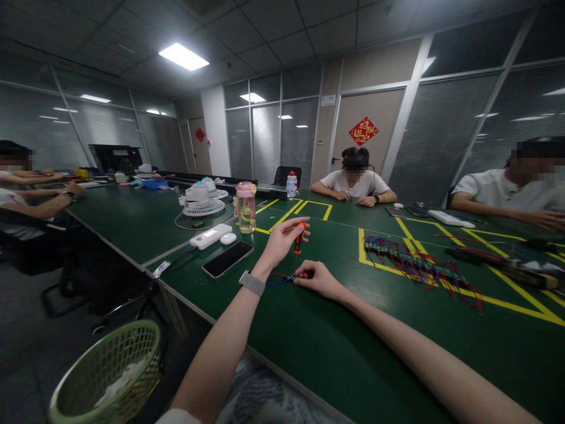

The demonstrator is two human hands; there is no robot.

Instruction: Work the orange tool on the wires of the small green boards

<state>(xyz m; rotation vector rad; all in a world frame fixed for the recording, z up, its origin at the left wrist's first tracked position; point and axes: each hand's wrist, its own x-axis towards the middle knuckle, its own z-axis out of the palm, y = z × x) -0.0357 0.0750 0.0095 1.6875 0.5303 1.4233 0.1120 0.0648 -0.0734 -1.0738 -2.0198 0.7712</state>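
Observation:
My left hand (pixel 282 240), with a grey watch band on its wrist, is raised over the table and closed around an upright orange-and-black screwdriver (pixel 298 240). Its blade cannot be made out. Just below and to the right, my right hand (pixel 318 279) rests on the green table with its fingers pinched on a small circuit board (pixel 292 277). Blue and red wires (pixel 277 279) run from the board to the left, partly behind my left wrist. My fingers cover much of the board.
Left of my hands lie a phone (pixel 228 259), a white power strip (pixel 212 235) and a white case (pixel 228 238). Behind stand a bottle (pixel 246 212) and white fans (pixel 203 200). Rightward lies a row of wired boards (pixel 415 262). A green basket (pixel 110 335) stands below; people sit around.

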